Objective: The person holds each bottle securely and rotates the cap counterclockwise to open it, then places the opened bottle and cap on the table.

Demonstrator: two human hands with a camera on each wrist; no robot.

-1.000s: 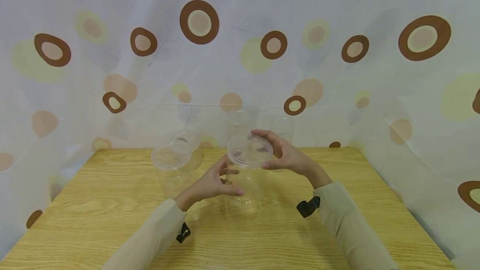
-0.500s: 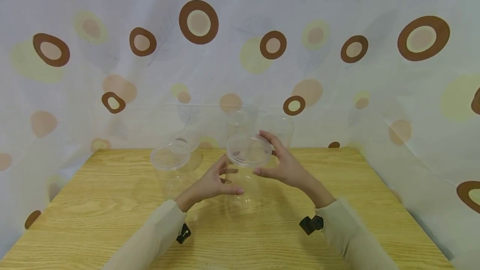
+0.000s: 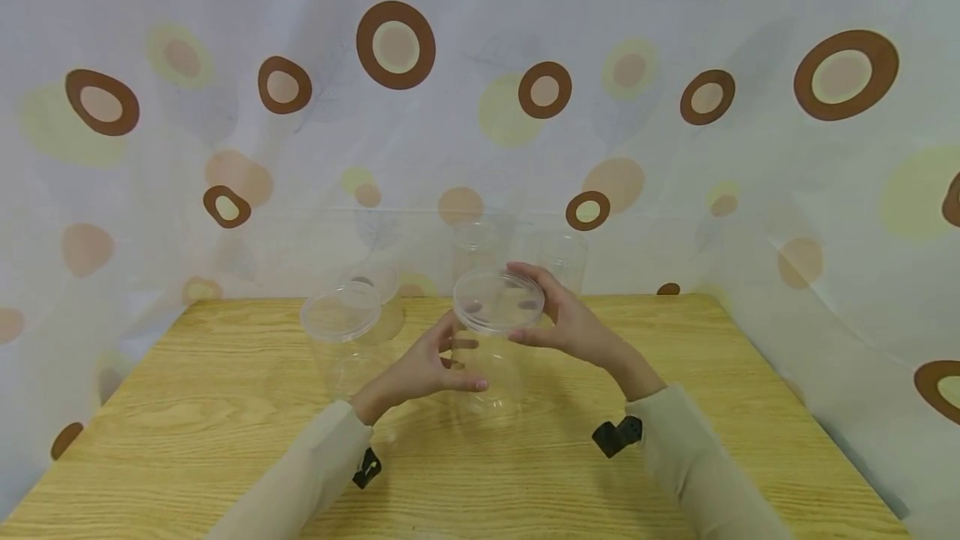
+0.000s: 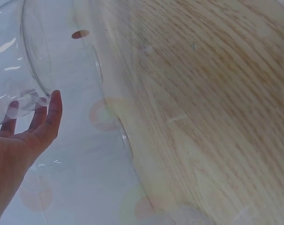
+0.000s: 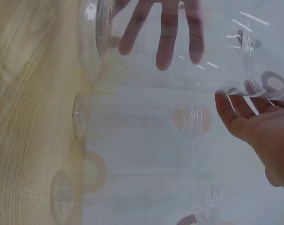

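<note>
A clear plastic jar stands upright at the middle of the table, with a round transparent lid on its top. My left hand grips the jar's body from the left, thumb at the front and fingers round the back. In the right wrist view those fingers show through the jar wall. On the other side, my right hand holds the lid's rim, its thumb at the near edge and its fingers at the far edge. The left wrist view catches only part of the left hand and jar.
Another clear lidded jar stands close to my left hand, with a further jar behind it. Two more transparent jars are at the back, one behind the held jar and one to its right. A patterned curtain borders the wooden table.
My right hand loosened and turned a little round the lid half a second ago, then came back onto the rim. The left hand and the jar have stayed in place.
</note>
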